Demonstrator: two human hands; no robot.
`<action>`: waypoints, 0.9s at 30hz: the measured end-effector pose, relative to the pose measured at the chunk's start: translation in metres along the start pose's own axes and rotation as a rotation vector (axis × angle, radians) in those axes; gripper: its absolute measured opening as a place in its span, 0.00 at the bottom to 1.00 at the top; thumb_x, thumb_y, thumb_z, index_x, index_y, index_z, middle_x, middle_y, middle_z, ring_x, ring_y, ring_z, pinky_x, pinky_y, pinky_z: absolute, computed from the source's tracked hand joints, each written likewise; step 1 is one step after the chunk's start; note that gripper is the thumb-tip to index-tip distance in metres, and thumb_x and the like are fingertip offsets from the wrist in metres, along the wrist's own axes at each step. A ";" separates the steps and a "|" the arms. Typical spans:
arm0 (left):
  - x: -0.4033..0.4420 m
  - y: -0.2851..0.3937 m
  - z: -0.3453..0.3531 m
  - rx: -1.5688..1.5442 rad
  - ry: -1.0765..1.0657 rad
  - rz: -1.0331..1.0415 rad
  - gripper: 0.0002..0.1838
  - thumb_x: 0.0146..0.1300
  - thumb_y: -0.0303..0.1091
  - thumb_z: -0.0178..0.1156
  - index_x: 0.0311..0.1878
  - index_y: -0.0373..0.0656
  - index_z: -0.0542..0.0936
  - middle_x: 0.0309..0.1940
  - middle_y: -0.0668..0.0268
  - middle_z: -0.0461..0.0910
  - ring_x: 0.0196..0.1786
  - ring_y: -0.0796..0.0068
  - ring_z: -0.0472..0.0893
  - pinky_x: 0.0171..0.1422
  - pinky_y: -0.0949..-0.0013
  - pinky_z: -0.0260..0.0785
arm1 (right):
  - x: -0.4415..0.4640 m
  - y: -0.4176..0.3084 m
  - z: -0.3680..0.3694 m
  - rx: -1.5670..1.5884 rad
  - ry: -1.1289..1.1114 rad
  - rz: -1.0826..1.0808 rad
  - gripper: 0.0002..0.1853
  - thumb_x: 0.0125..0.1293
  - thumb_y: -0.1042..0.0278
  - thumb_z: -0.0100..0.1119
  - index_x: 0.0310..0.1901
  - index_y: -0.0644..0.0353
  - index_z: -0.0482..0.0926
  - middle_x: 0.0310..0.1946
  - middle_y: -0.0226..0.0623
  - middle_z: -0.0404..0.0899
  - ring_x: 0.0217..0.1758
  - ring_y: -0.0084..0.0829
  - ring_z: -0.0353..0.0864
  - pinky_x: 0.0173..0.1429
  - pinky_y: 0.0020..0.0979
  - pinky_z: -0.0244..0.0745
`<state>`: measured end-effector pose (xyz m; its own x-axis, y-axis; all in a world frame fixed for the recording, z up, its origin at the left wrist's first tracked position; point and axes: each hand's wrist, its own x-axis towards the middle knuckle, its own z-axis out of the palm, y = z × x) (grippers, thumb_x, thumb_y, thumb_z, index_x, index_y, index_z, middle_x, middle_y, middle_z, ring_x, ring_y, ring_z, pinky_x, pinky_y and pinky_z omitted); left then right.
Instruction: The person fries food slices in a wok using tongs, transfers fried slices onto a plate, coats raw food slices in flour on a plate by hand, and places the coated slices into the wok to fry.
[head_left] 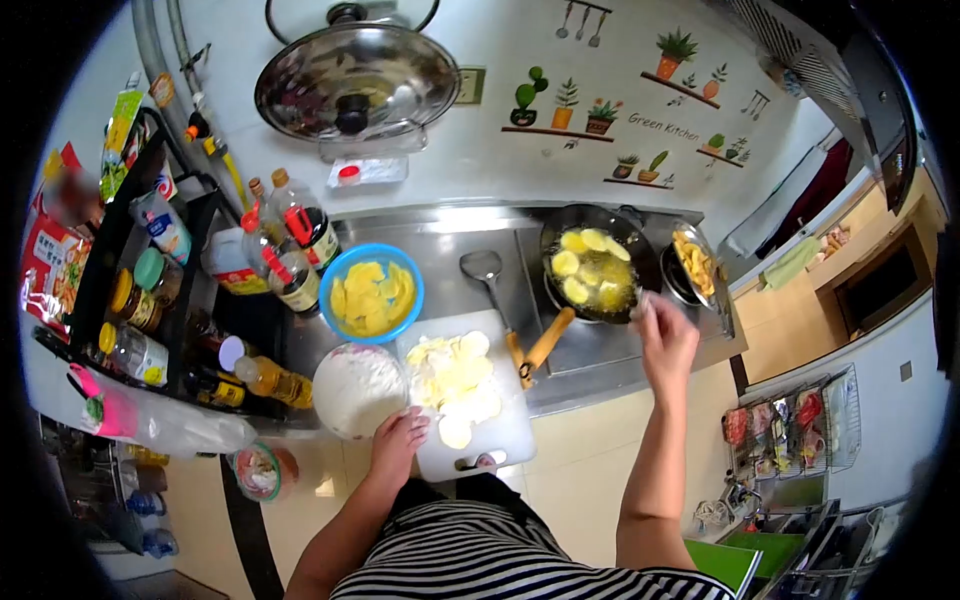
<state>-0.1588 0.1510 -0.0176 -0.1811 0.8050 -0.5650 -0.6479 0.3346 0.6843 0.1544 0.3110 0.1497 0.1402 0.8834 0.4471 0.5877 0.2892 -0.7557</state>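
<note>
My right hand point(666, 338) is raised at the near right edge of a dark wok point(645, 262), fingers pinched together; whatever they hold is too small to make out. Pale yellow slices point(565, 263) lie in bubbling oil in the wok. Lower left, my left hand point(400, 436) hangs between a bowl of white flour point(360, 390) and a white cutting board point(515, 425). Its fingers are loosely apart, near the bowl's rim, with nothing visible in them. Pale, flour-dusted slices point(455, 380) are spread over the board.
A blue bowl point(328, 290) holds yellow slices. Between board and wok lie a spatula point(483, 268) and the wok's wooden handle point(548, 342). Fried pieces fill a dish point(695, 262) beyond the wok. Sauce bottles point(305, 225) and a black rack point(185, 290) line the left; a lid point(355, 85) hangs above.
</note>
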 end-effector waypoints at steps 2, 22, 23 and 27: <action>0.002 0.001 0.001 0.019 -0.055 -0.006 0.14 0.66 0.33 0.52 0.50 0.35 0.72 0.40 0.57 0.76 0.43 0.70 0.76 0.48 0.70 0.69 | -0.048 -0.009 0.003 -0.047 -0.143 -0.059 0.07 0.60 0.75 0.56 0.38 0.68 0.79 0.25 0.42 0.79 0.27 0.27 0.80 0.32 0.27 0.73; -0.017 0.018 -0.040 0.009 0.019 -0.009 0.12 0.65 0.31 0.52 0.48 0.36 0.73 0.38 0.58 0.78 0.40 0.72 0.77 0.45 0.72 0.69 | -0.150 0.011 0.227 -0.072 -0.639 0.077 0.11 0.60 0.65 0.58 0.30 0.67 0.78 0.20 0.53 0.75 0.24 0.45 0.77 0.33 0.37 0.72; -0.016 0.019 -0.044 -0.011 0.025 -0.005 0.12 0.65 0.32 0.52 0.48 0.36 0.73 0.38 0.59 0.78 0.41 0.72 0.77 0.46 0.73 0.69 | -0.155 0.009 0.241 0.006 -0.674 0.064 0.08 0.59 0.70 0.57 0.30 0.66 0.79 0.22 0.51 0.77 0.25 0.42 0.78 0.34 0.35 0.73; -0.004 0.019 -0.058 -0.022 0.046 0.046 0.14 0.65 0.33 0.52 0.51 0.36 0.72 0.43 0.60 0.77 0.45 0.71 0.76 0.50 0.71 0.68 | -0.172 -0.018 0.279 0.248 -0.809 0.032 0.13 0.53 0.85 0.51 0.39 0.64 0.80 0.28 0.45 0.81 0.31 0.31 0.80 0.38 0.28 0.74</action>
<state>-0.2131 0.1261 -0.0290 -0.2442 0.7957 -0.5543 -0.6541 0.2868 0.6999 -0.1024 0.2568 -0.0468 -0.5153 0.8569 0.0153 0.3878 0.2490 -0.8874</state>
